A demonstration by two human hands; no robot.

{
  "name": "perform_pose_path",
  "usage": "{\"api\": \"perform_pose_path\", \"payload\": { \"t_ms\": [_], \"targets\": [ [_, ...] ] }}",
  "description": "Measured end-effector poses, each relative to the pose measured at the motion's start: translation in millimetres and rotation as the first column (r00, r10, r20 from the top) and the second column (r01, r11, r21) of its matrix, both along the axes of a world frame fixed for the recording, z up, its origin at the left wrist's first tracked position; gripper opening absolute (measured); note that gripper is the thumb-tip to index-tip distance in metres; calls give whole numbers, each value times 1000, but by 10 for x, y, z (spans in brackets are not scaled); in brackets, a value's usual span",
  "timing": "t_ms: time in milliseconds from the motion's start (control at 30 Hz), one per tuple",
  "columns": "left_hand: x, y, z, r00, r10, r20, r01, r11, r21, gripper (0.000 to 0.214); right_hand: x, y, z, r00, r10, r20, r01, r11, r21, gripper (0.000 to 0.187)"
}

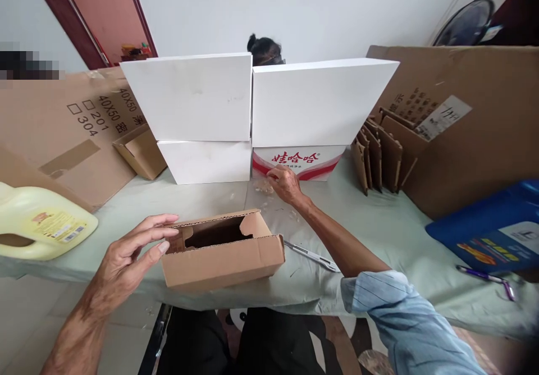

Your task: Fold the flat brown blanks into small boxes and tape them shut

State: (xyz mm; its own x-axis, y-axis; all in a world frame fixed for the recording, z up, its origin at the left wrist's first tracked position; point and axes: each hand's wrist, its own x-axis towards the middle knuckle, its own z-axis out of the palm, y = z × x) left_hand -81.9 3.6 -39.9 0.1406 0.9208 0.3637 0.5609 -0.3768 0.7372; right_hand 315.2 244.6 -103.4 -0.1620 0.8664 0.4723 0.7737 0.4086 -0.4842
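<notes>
A small brown cardboard box lies on its side at the table's near edge, its open end facing away from me. My left hand rests against the box's left end with fingers stretched out and apart. My right hand reaches far across the table, fingers curled in a pinch over small clear scraps in front of a red and white printed carton. What the pinch holds is too small to make out. A utility knife lies on the cloth just right of the box, under my right forearm.
White boxes are stacked at the back, a person's head behind them. Flat cardboard pieces lean at right, a large carton behind. A yellow jug lies left, a blue pack and pen right.
</notes>
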Motion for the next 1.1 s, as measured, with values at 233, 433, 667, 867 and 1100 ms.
{"api": "perform_pose_path", "payload": {
  "t_ms": [233,433,667,867,1100],
  "targets": [
    [-111,-67,32,994,-99,40,104,984,-146,56,16,-388,217,963,66,-260,-62,998,25,29],
    [-177,-56,69,983,-184,-21,175,959,-224,77,-75,-1446,580,766,385,-514,-484,873,-67,44],
    [-55,-100,75,990,-141,-19,134,969,-207,87,-13,-2126,650,715,564,-413,-615,788,10,39],
    [51,-152,92,981,-109,-163,77,979,-187,85,38,-2001,702,693,660,-288,-693,721,-14,34],
    [206,-100,56,920,-113,-375,23,971,-237,72,-223,-1890,1048,522,835,175,-819,548,-169,29]
  ]
}}
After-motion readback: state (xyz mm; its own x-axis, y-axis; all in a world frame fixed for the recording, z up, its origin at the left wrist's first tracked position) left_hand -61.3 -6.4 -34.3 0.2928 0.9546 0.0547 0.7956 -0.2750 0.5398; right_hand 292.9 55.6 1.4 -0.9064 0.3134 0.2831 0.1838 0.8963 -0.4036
